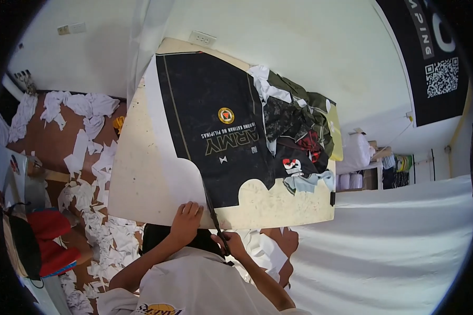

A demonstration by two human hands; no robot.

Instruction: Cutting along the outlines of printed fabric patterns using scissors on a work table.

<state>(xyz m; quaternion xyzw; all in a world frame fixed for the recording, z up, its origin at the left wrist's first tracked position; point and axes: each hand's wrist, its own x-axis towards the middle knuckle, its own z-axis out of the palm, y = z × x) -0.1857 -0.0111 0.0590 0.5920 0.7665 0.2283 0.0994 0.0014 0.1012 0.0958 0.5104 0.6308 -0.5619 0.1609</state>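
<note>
A large black printed fabric panel (194,105) with white margins lies across the pale table (136,173). It has a round emblem, gold lettering and a curved cut-out at its near edge. My right hand (232,244) is closed round the handles of dark scissors (215,220) at the table's near edge. The blades point away from me, along the panel's left edge, where black meets white. My left hand (186,221) lies on the white margin (186,178) left of the blades, fingers stretched out and flat, holding nothing.
A heap of dark and camouflage fabric pieces (299,126) covers the table's right side. White scraps (115,241) litter the floor to the left. Red cloth (50,239) hangs at far left. A white sheet (383,236) stretches along the right, with packed shelves (376,170) behind.
</note>
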